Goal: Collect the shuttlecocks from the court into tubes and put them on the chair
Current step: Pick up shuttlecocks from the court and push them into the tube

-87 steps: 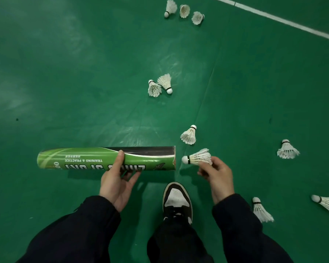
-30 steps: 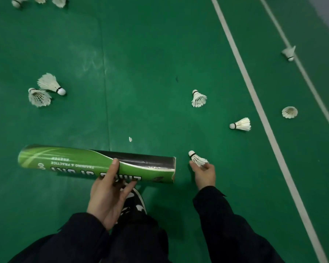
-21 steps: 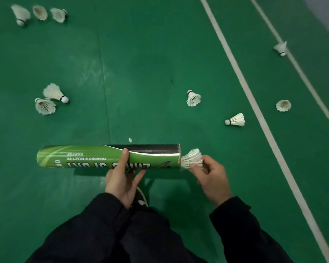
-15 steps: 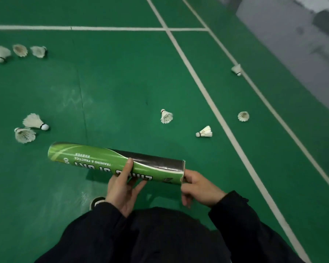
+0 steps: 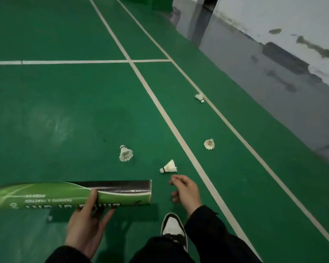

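- Four shuttlecocks lay on green court floor (image 5: 65, 111): one (image 5: 125, 153) w/ cork up, one (image 5: 168, 167) just ahead of R hand, one (image 5: 209, 144) betw. white lines, one (image 5: 199, 97) at far line.
- L hand (image 5: 87, 223) gripped tube (image 5: 70, 194), held level, open end toward R.
- R hand (image 5: 185, 191) held nothing, fingers loosely curled, near tube mouth.
- Shoe (image 5: 174, 229) below R hand.

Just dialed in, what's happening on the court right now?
A person is gathering shuttlecocks into a green tube. The left hand grips the tube, held level above the floor with its open end toward the right hand. That hand holds nothing and reaches toward the nearest shuttlecock. Three more lie loose: one to its left, one between the white lines, and one by the outer line.
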A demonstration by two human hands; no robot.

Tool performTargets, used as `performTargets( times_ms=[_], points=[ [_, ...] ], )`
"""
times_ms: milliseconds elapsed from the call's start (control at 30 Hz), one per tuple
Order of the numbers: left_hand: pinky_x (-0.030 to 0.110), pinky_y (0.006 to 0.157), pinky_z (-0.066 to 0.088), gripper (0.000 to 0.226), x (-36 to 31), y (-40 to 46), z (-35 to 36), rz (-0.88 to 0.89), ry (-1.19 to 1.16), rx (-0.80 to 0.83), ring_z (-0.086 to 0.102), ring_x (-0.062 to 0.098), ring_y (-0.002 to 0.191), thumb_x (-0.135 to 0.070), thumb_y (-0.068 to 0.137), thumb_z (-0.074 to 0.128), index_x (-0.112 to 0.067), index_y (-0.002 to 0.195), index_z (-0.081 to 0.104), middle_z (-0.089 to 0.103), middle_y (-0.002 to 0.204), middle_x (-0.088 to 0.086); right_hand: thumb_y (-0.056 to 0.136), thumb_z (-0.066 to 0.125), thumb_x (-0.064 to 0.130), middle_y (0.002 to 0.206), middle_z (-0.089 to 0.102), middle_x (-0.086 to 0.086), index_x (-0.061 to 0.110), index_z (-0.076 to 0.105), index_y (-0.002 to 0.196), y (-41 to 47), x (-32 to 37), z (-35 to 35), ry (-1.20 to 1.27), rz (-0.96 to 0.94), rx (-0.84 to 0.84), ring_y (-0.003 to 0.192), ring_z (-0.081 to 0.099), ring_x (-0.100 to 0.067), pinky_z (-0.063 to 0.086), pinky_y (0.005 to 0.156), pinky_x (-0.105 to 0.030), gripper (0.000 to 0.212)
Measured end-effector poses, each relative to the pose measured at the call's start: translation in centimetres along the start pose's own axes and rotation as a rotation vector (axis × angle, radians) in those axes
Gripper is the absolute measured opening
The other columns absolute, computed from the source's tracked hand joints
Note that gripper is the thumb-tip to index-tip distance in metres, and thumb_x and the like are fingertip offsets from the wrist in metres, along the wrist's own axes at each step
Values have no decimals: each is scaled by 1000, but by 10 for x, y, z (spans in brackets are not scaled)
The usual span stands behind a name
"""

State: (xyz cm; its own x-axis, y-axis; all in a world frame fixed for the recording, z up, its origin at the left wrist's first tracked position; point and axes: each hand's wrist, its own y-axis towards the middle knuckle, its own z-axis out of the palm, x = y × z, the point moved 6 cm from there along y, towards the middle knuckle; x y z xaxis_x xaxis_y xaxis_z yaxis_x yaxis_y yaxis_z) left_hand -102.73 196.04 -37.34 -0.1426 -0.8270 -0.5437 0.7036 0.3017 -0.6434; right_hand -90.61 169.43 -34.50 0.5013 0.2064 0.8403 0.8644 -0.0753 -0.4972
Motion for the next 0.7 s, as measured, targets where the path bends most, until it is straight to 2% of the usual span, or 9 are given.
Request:
performTargets(
  times_ms=[67, 133, 233, 333, 400, 500, 567, 633, 700],
  points=[
    [44, 79, 64, 77, 5, 28, 5, -12, -8, -10, 66, 28, 121, -36, 78, 79, -1, 142, 53, 73, 122, 15, 100, 61, 18, 119, 66, -3, 17, 65, 118, 65, -17, -10, -83, 16, -112, 71, 61, -16, 57, 64, -32, 18],
    [43, 78, 63, 62, 10, 55, 14, -10, -4, -20, 66, 28, 121, -33, 86, 67, -3, 139, 55, 72, 126, 16, 97, 66, 22, 134, 61, -3, 20, 58, 128, 124, -33, -11, -174, 18, -115, 92, 67, -23, 60, 85, -44, 31],
    [41, 80, 63, 57, 16, 92, 26, 21, 6, -40, 69, 26, 117, -32, 90, 66, -5, 140, 56, 75, 121, 14, 89, 76, 26, 152, 49, -6, 18, 49, 143, 196, -70, -5, -263, 55, -51, 130, 55, -30, 47, 108, -53, 61],
    [41, 81, 64, 57, 24, 111, 28, 53, -31, -121, 70, 27, 117, -34, 93, 67, -3, 139, 56, 72, 126, 17, 89, 77, 20, 116, 73, -5, 27, 68, 98, 214, -65, 13, -320, -15, 80, 107, 67, -26, 52, 93, -36, 14],
    [42, 82, 64, 59, 28, 112, 25, 61, -73, -184, 67, 29, 121, -36, 92, 69, -3, 139, 56, 68, 133, 19, 92, 74, 22, 99, 75, 5, 26, 71, 93, 202, -45, 21, -236, -110, 91, 102, 69, -22, 51, 84, -30, 5],
    [43, 84, 63, 65, 31, 108, 28, 78, -96, -243, 60, 32, 129, -38, 91, 72, -3, 142, 53, 61, 141, 21, 93, 72, 19, 97, 77, 10, 23, 75, 102, 157, 1, 43, -78, -319, 328, 90, 69, -8, 54, 82, -23, 10],
    [38, 79, 64, 57, 33, 105, 38, 96, -83, -239, 66, 29, 122, -37, 93, 69, -4, 139, 57, 68, 133, 18, 97, 66, 13, 80, 72, 17, 33, 72, 98, 125, 14, 61, -250, -423, 580, 67, 61, -6, 49, 63, -23, 21],
    [36, 78, 64, 52, 31, 106, 51, 116, -59, -218, 71, 25, 116, -36, 96, 65, -6, 138, 59, 73, 126, 16, 97, 55, 6, 55, 56, 16, 41, 64, 113, 107, 14, 79, -360, -342, 835, 49, 41, -5, 36, 48, -23, 39],
    [38, 83, 64, 51, 24, 110, 63, 131, -26, -187, 72, 23, 113, -36, 98, 62, -7, 139, 58, 73, 126, 14, 85, 52, 10, 48, 48, 12, 33, 54, 133, 107, 20, 90, -347, -171, 1007, 44, 40, -6, 39, 45, -25, 53]
  ],
)
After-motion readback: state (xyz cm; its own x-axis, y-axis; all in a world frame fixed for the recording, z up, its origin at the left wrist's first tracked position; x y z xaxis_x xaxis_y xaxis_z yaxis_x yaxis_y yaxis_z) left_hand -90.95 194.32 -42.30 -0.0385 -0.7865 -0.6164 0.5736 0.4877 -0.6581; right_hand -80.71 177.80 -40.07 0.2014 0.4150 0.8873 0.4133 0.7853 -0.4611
